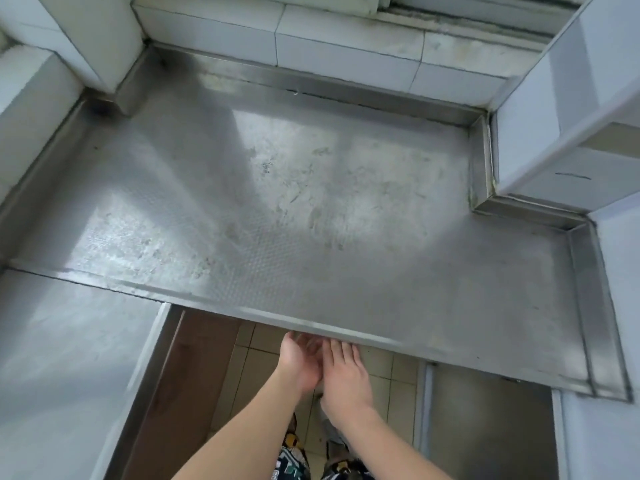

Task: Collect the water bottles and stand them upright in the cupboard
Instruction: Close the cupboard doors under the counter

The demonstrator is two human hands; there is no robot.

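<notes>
No water bottle shows in the head view. My left hand [300, 362] and my right hand [344, 370] are side by side just below the front edge of the steel counter [311, 202]. Both have relaxed fingers and hold nothing. The fingertips of both reach under the counter's lip, where they are partly hidden. Below the counter the cupboard stands with its doors swung out: the left door [145, 393] shows a brown inner face, and the right door [485, 427] is steel. The cupboard's inside is hidden by the counter.
White tiled walls [346, 46] enclose the counter at the back and both sides. A tiled block [554, 133] juts in at the right. Beige floor tiles [391, 375] and patterned trousers [294, 459] show between the doors.
</notes>
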